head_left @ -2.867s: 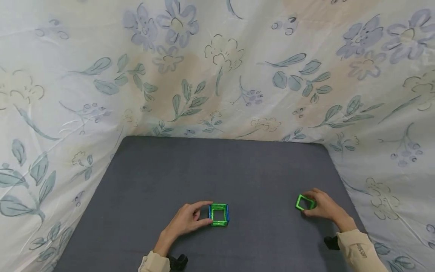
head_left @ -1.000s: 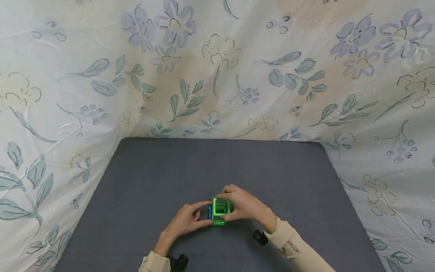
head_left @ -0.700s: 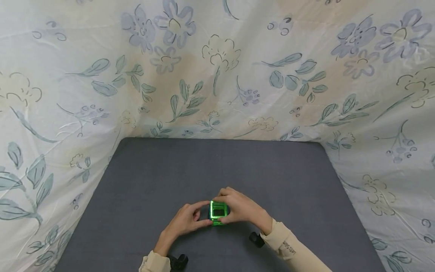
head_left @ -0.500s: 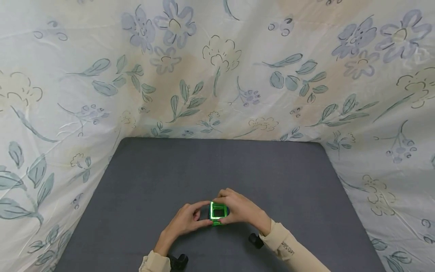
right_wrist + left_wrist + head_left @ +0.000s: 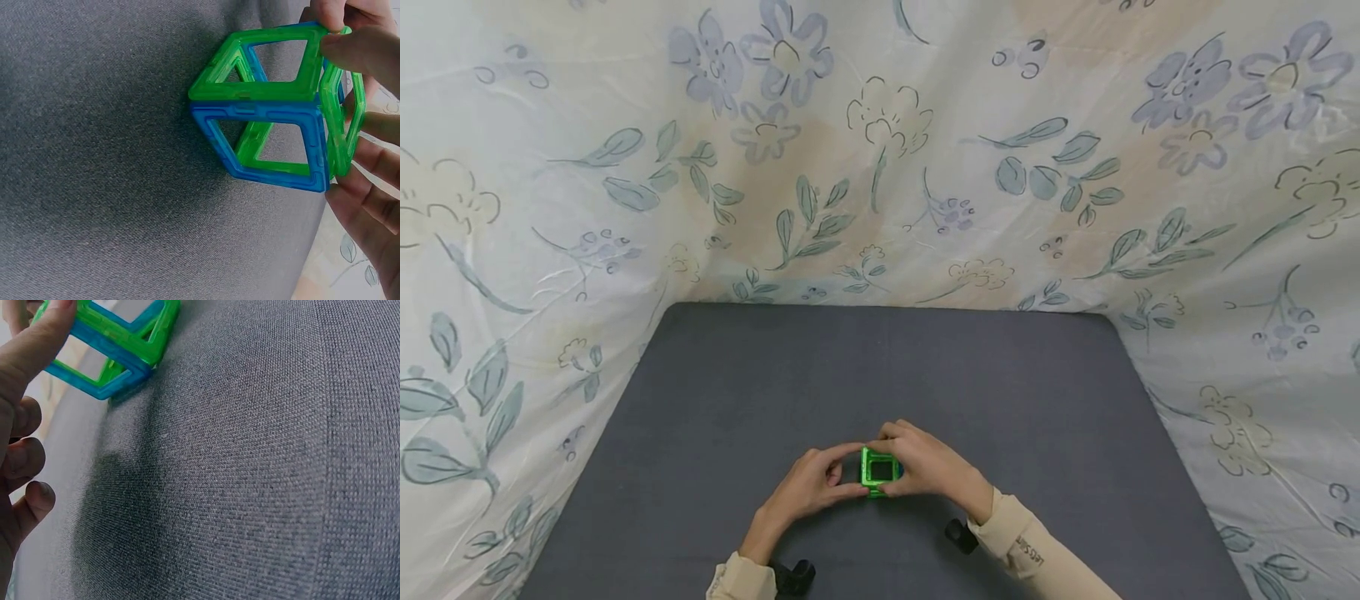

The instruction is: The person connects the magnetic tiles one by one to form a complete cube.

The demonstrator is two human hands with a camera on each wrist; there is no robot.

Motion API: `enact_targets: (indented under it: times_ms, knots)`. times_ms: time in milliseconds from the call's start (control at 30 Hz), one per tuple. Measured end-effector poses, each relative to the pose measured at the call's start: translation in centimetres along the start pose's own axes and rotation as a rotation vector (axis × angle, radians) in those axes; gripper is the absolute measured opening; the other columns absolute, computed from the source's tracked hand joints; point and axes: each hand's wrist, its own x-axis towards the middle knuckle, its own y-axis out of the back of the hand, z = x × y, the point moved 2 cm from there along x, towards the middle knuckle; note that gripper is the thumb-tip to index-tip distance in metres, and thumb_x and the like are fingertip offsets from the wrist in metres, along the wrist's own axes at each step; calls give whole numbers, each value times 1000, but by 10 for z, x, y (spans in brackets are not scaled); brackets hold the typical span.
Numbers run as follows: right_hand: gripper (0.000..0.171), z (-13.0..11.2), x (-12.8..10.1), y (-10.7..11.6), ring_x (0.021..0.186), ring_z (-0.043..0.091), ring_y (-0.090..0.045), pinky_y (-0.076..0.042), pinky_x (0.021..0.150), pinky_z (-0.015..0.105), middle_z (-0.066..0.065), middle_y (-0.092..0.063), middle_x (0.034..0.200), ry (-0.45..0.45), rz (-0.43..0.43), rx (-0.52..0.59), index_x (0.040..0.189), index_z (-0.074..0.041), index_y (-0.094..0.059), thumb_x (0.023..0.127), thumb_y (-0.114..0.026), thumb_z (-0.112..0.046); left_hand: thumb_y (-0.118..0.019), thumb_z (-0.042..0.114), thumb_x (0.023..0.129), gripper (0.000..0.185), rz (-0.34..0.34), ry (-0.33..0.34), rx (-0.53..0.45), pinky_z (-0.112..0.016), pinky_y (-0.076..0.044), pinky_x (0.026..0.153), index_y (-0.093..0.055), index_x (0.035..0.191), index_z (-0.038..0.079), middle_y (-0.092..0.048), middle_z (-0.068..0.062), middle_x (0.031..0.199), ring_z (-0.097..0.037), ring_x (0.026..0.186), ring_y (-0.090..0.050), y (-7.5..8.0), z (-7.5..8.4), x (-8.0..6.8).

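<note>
A small cube (image 5: 880, 472) of green and blue magnetic square frames stands on the dark grey mat (image 5: 880, 375), near its front edge. My left hand (image 5: 850, 473) pinches the cube's left side between thumb and forefinger; the left wrist view shows a fingertip (image 5: 47, 334) on a green edge of the cube (image 5: 119, 347). My right hand (image 5: 901, 468) pinches a green square tile (image 5: 340, 125) against the open face of the cube (image 5: 262, 112), fingers (image 5: 359, 47) curled round the tile's rim. In the head view that tile lies on top.
A floral sheet (image 5: 880, 167) rises behind the mat and falls along its left and right sides. Black wrist-mounted devices (image 5: 793, 577) (image 5: 959, 535) sit by each cuff. The mat's far half (image 5: 887, 350) is bare fabric.
My right hand carried the green tile from the mat's right side over to the cube and lowered it onto the top. My left hand kept its hold on the cube.
</note>
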Motion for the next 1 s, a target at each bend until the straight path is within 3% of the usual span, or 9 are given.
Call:
enact_targets:
  times_ms: [533,733,867,1000]
  knots:
    - [58,-2,-2,-2,92,10,-52,-49,80,22,1,-65,115,24,-17,-81,134,-11,-69,84,-85,-36,-80,48,81,63,-28,45,19,-17,-34,52,-66,136,21,-41,14,57,4,47,-31,0,-1,2]
    - [55,-2,-2,-3,94,11,-51,-48,80,24,2,-64,119,18,-21,-60,134,-10,-68,86,-84,-33,-80,49,82,63,-30,44,36,-17,-33,50,-65,136,20,-41,14,56,4,46,-30,1,-1,2]
    - [56,0,-5,-5,94,11,-52,-50,79,24,2,-64,119,20,17,-26,135,-11,-68,87,-83,-34,-79,51,85,63,-42,24,42,-17,-34,51,-63,138,21,-43,14,58,4,46,-32,3,-1,1]
    - [60,8,-15,-6,100,15,-59,-53,82,31,3,-65,122,5,131,-5,139,-14,-65,89,-80,-42,-78,47,89,58,-4,2,73,-18,-37,53,-64,138,20,-50,13,64,4,51,-37,12,-3,-1]
